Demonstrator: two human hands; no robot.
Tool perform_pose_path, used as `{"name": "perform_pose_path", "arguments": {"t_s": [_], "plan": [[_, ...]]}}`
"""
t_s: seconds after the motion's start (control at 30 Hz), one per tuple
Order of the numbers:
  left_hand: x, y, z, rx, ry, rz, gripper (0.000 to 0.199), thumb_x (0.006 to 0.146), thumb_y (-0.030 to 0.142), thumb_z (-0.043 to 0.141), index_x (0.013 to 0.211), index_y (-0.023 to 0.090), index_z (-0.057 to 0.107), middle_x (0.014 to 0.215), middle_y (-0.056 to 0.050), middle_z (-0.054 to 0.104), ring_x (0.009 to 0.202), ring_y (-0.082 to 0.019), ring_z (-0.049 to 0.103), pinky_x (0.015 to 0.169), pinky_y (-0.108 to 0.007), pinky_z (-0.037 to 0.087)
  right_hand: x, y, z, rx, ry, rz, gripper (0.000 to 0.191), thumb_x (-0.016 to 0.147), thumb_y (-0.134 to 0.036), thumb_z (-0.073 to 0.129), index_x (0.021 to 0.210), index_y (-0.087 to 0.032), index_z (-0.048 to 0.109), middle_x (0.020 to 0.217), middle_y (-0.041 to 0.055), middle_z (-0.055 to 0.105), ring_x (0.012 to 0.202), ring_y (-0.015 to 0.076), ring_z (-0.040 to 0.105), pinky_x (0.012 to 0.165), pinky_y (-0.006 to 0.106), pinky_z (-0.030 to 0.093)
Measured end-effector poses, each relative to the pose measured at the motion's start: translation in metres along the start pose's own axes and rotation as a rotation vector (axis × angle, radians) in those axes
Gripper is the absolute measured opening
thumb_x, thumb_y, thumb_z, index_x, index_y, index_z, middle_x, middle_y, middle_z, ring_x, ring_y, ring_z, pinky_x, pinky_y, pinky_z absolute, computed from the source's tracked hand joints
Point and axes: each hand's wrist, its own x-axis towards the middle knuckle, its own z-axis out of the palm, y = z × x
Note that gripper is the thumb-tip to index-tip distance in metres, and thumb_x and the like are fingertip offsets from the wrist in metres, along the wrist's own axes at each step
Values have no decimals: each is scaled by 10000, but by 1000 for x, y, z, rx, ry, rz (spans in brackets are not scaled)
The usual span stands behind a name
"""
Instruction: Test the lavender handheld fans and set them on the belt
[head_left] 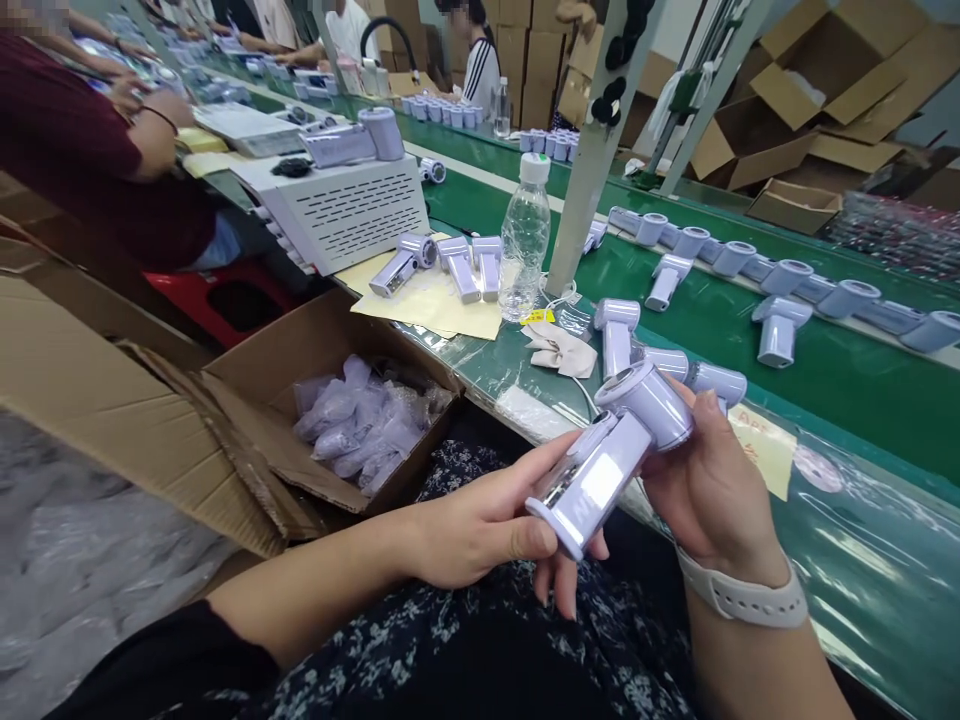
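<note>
A glossy lavender handheld device (pixel 600 470) is held tilted above my lap, its round head toward the upper right. My left hand (pixel 487 525) grips the lower end of its handle, thumb on the near side and some fingers beneath. The round head rests in my right hand (pixel 716 485), which has a pale wristband and fingers curled behind it. Just beyond, more lavender devices (pixel 619 335) lie at the bench edge, beside a white crumpled cloth (pixel 561 350). Several others (pixel 459 268) lie on yellow paper (pixel 427 312) next to a clear bottle (pixel 523 240).
An open cardboard box (pixel 262 375) of bagged parts stands left of my lap. A metal post (pixel 589 160) rises from the bench. Beyond runs a green conveyor (pixel 705 345) with devices. A white vented case (pixel 352 200) and a person in dark red (pixel 75 150) are at left.
</note>
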Motion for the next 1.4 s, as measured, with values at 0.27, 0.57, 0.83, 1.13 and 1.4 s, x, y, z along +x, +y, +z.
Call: {"name": "perform_pose_path", "arguments": {"t_s": [0.27,0.57,0.83,1.13,1.4], "plan": [[10,-2,3,221,75,-176,978,926,371,721,1654,371,68,1190,-103,659,844,-167,727,811,-334,562,-6,8,-14,-50,59,1,565,783,-651,763,1163,-270,590,959,45,670,723,213,626,568,312,519],[9,22,-84,758,470,-291,316,892,409,671,1130,201,664,869,-34,705,700,-157,683,613,-268,547,-34,-53,-201,-1570,510,-181,465,773,-661,694,1089,-321,701,1009,150,699,879,416,652,658,536,502],[107,20,-89,1377,693,334,255,940,413,585,1037,209,701,1134,-99,745,1143,-282,664,1073,-491,521,7,-41,-267,-1712,684,-302,459,915,-375,534,1266,-143,715,1454,299,517,1362,569,443,1009,833,347],[146,-36,-100,1861,469,245,622,969,309,529,1569,281,367,1598,-117,495,1481,-321,464,1224,-599,376,256,1,-205,-1306,470,-302,295,1021,-379,635,1258,-204,657,1355,105,632,1162,247,643,994,471,552],[143,-34,-101,1709,668,314,297,965,282,505,1242,247,607,1355,-124,644,1317,-310,570,1189,-600,411,286,18,-136,-1299,391,-114,368,998,-379,670,1309,-186,636,1405,118,599,1211,286,626,1012,516,545]]}}
